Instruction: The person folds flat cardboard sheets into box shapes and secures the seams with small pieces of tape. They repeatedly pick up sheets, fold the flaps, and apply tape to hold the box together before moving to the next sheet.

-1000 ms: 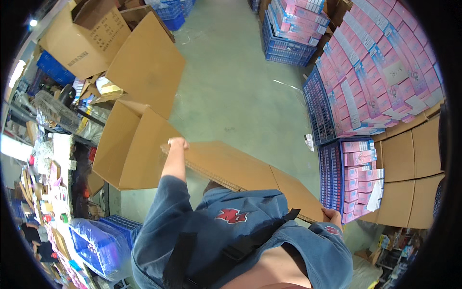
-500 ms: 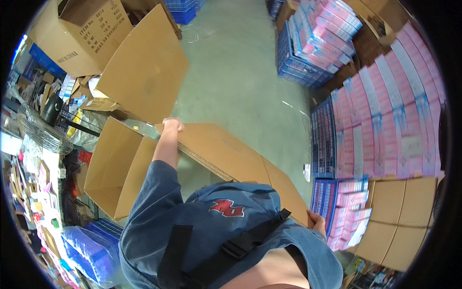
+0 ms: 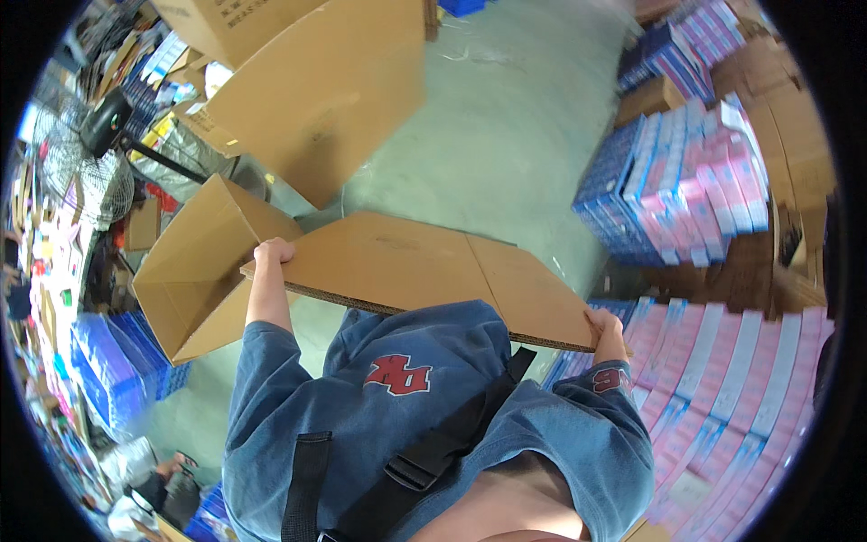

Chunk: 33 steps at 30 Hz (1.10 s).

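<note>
I hold a large flattened brown cardboard box (image 3: 424, 271) level in front of my chest. My left hand (image 3: 271, 255) grips its left end, right beside an open cardboard box (image 3: 194, 266) lying on its side. My right hand (image 3: 607, 327) grips the cardboard's right end, just above stacks of pink boxes (image 3: 722, 379). My blue sleeves run up to both hands.
Another big cardboard sheet (image 3: 316, 90) leans ahead on the grey-green floor (image 3: 506, 135). Blue crates with pink and blue boxes (image 3: 668, 181) stand on the right. A fan (image 3: 77, 172), cluttered shelves and a blue crate (image 3: 108, 370) line the left.
The view has swung left and the flat cardboard has turned more level across my body. Both hands keep their grip on its ends.
</note>
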### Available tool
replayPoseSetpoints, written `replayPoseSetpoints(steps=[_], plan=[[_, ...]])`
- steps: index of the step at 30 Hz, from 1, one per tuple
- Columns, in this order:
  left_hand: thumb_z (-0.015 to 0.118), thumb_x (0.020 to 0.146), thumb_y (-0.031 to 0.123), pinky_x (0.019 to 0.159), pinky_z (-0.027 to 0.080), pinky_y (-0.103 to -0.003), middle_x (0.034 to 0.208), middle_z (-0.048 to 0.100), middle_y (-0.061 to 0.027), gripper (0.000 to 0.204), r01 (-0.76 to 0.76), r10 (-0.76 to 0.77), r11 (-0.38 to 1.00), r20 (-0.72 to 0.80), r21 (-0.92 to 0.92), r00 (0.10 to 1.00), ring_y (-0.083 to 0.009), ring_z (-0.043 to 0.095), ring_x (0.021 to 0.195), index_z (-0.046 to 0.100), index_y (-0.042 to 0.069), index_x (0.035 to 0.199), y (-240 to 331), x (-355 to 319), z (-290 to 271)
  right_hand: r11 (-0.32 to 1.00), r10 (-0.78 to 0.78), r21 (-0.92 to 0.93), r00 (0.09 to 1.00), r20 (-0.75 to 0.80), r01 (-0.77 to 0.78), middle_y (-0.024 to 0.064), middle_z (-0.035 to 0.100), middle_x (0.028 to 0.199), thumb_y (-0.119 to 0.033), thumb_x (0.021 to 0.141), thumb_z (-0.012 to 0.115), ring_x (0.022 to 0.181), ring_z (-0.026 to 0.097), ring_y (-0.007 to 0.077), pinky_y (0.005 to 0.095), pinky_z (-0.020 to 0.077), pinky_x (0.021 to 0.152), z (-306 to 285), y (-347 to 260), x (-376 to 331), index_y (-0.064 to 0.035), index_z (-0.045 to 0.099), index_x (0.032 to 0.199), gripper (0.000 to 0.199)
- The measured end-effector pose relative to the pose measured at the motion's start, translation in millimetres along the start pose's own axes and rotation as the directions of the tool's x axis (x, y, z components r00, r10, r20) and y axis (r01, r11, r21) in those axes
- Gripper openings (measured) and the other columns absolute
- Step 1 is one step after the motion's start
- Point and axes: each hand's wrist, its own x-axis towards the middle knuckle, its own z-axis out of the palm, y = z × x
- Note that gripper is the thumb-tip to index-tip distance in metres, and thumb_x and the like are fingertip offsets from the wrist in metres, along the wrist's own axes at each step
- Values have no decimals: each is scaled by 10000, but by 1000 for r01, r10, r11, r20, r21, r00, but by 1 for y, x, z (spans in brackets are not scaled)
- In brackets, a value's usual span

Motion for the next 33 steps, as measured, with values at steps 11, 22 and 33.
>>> replayPoseSetpoints(steps=[11, 22, 33], plan=[[616, 754, 218, 960, 517, -390, 1267, 680, -88, 415, 197, -154, 965, 232, -172, 960, -290, 627, 1202, 745, 163, 1145, -39, 60, -51, 857, -141, -508, 987, -73, 85, 117, 486, 1501, -686, 873, 478, 1392, 455, 310, 433, 358, 1146, -254, -295, 5, -120, 571, 1397, 777], [392, 999, 487, 1132, 380, -434, 1458, 500, -206, 645, 449, -328, 795, 333, -408, 884, -347, 472, 1364, 500, 14, 1424, -5, 45, -69, 781, -368, -559, 929, -50, 279, 208, 523, 1446, -624, 911, 486, 1339, 505, 361, 454, 385, 1114, -434, -591, 70, 15, 538, 1386, 797], [507, 1008, 411, 955, 473, -501, 1178, 642, -272, 445, 227, -544, 505, -103, -833, 833, -445, 587, 1137, 612, 19, 1191, 46, 38, -137, 430, -809, -702, 588, -21, 567, 259, 607, 1295, -526, 940, 538, 1219, 586, 379, 455, 451, 1031, -525, -817, 75, 35, 593, 1285, 661]])
